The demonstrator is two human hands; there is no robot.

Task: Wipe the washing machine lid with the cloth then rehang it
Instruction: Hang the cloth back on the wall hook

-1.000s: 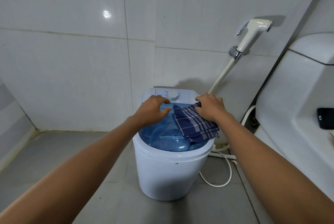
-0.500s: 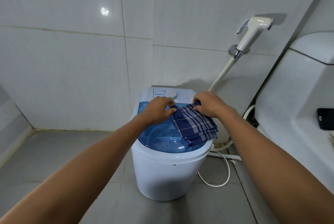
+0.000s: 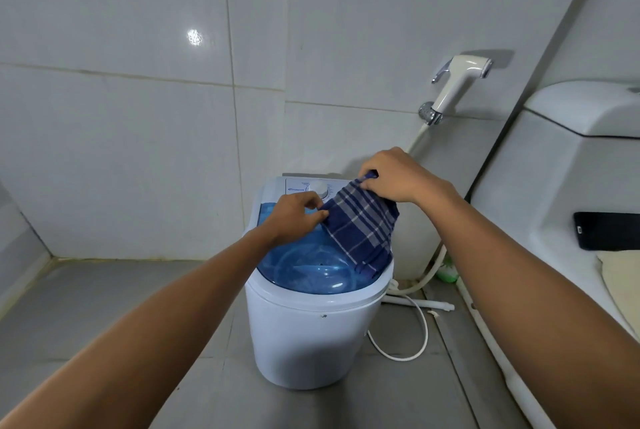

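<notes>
A small white washing machine [image 3: 311, 335] stands on the floor against the tiled wall, with a translucent blue lid [image 3: 304, 269] on top. A blue and grey checked cloth [image 3: 363, 224] hangs over the lid's right side, its upper edge lifted off the lid. My left hand [image 3: 298, 217] pinches the cloth's left corner. My right hand [image 3: 398, 179] grips the cloth's top right corner, higher up, in front of the control panel and dial [image 3: 320, 189].
A white bidet sprayer [image 3: 457, 82] hangs on the wall to the right, its hose running down behind the machine. A white toilet tank [image 3: 571, 158] with a black phone [image 3: 606, 231] on it fills the right side. Hoses [image 3: 415, 338] lie on the grey floor.
Both hands have taken the cloth by its upper corners and raised it off the lid; the right hand moved up and back, and the cloth now hangs stretched between them.
</notes>
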